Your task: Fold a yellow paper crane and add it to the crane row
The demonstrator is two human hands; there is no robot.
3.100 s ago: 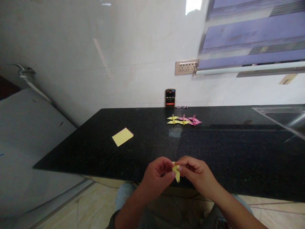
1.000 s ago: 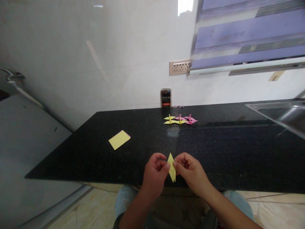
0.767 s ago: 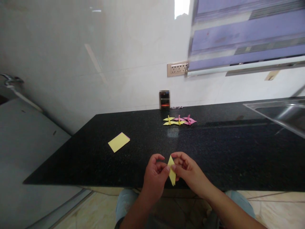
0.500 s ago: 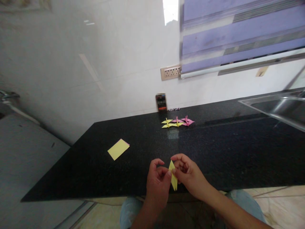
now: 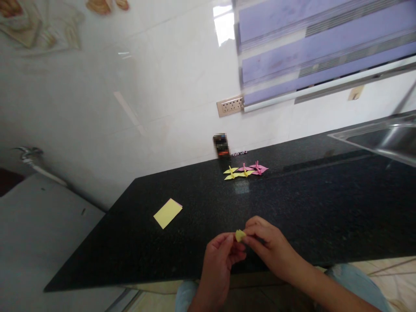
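A small piece of folded yellow paper is held up above the counter's front part, between my two hands. My left hand pinches its left side with thumb and forefinger, the other fingers curled below. On its right side the thumb and fingers of my right hand grip it. Most of the paper is covered by the fingers, so its full shape is hidden. Farther back stand several folded paper cranes, yellow ones on the left and pink ones on the right.
A stack of yellow paper lies on the black countertop, left of my hands. Against the wall are a blurred dark box and a thin patterned stick. A metal sink is at the right.
The folded yellow paper was upright and long between my hands; now only a short part shows, turned between my fingertips. My fingers have shifted around it. The whole view has tilted slightly.
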